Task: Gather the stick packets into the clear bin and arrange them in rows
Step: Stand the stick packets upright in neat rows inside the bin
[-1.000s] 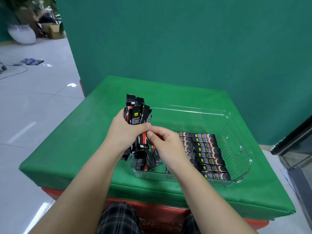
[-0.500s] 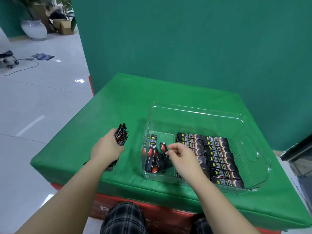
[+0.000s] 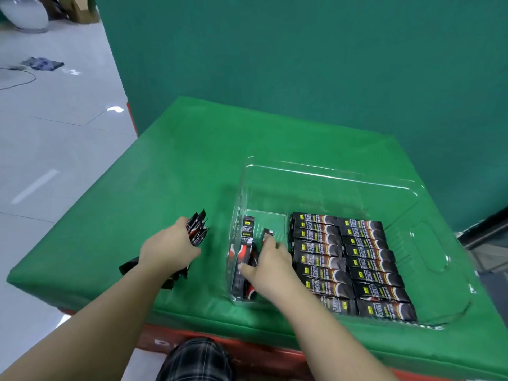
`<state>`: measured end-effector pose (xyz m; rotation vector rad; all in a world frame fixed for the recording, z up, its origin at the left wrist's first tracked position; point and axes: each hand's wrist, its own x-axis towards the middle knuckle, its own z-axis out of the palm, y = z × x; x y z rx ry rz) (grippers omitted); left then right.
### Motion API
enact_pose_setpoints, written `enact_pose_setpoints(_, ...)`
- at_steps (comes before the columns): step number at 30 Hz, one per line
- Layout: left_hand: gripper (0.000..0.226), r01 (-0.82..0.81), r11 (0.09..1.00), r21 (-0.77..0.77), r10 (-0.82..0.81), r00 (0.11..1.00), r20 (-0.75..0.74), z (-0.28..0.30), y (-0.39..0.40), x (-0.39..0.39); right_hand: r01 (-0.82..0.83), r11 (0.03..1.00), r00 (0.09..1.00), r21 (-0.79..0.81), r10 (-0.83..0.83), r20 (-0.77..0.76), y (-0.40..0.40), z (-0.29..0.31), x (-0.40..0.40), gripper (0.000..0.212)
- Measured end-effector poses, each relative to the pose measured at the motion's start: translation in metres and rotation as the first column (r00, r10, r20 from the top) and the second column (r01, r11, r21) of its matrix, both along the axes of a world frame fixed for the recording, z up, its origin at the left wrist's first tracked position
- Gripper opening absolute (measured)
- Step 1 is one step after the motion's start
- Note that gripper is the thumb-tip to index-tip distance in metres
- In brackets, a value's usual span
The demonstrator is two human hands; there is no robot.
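Note:
A clear plastic bin (image 3: 324,174) stands on the green table. Inside it, two neat rows of black stick packets (image 3: 354,265) fill the middle. At the bin's left wall lie a few loose packets (image 3: 243,257), partly on edge. My right hand (image 3: 270,266) is inside the bin on those loose packets, its thumb and fingers around them. Left of the bin, my left hand (image 3: 169,250) grips a bundle of packets (image 3: 197,229) just above the table, with packet ends sticking out on both sides of the fist.
The green padded table (image 3: 192,166) has free surface behind and left of the bin. Its front edge is close to my arms. A green wall stands behind. Grey floor with a cable and a rag lies to the left.
My left hand has carried its bundle down and left, away from the bin. My right hand has dropped into the bin's left side with a few packets and pushed deeper among them.

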<state>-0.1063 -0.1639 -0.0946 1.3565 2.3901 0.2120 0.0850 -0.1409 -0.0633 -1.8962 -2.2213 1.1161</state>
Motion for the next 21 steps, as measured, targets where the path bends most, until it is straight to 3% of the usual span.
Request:
enact_pose_setpoints(4,0.042,-0.01,1.0,-0.03,0.011,0.999,0.037,-0.006,0.006,-0.006,0.171,0.97,0.981,-0.17,-0.184,-0.063,0.01,0.001,-0.015,0.075)
enact_pose_setpoints(8,0.054,-0.008,0.998,-0.069,0.014,0.996,0.088,-0.008,0.012,-0.01,0.226,0.914,0.948,-0.338,-0.286,-0.14,0.017,0.003,-0.022,0.016)
enact_pose_setpoints(11,0.062,-0.008,0.996,-0.088,0.017,0.994,0.108,-0.008,0.016,-0.012,0.208,0.924,0.955,-0.322,-0.262,-0.135,0.02,0.009,-0.025,0.008)
enact_pose_setpoints(13,0.063,-0.009,0.995,-0.101,0.021,0.993,0.119,-0.009,0.017,-0.014,0.182,0.927,0.956,-0.329,-0.244,-0.16,0.022,0.013,-0.023,0.04)
enact_pose_setpoints(15,0.062,-0.018,0.995,-0.102,0.032,0.99,0.14,-0.01,0.018,-0.014,0.188,0.929,0.948,-0.32,-0.256,-0.187,0.024,0.014,-0.022,0.052)
enact_pose_setpoints(21,0.061,-0.028,0.994,-0.105,0.046,0.984,0.174,-0.01,0.019,-0.016,0.164,0.948,0.933,-0.273,-0.239,-0.268,0.028,0.002,-0.02,0.04)
